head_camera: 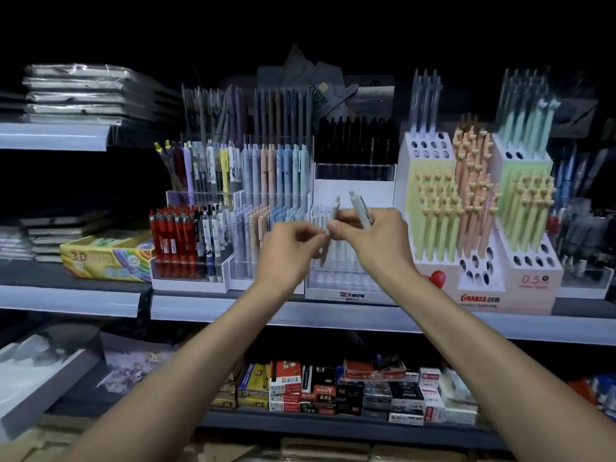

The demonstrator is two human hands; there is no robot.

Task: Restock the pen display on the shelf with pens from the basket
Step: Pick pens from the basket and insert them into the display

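Note:
Both hands are raised in front of the white pen display (346,285) on the middle shelf. My right hand (373,238) grips a pale grey-green pen (361,210), its clicker end tilted up to the left. A second pale pen (333,211) stands nearly upright between the hands; my left hand (293,245) pinches it near its lower part, and my right fingertips touch it too. The display's front rows hold only a few pale pens (320,221) at the left. The basket is not in view.
Clear racks of pastel pens (273,181) and red pens (173,238) stand to the left, a white stand of heart-topped pens (473,208) to the right. Black pens (353,141) fill the tier behind. Small boxes (333,388) crowd the lower shelf.

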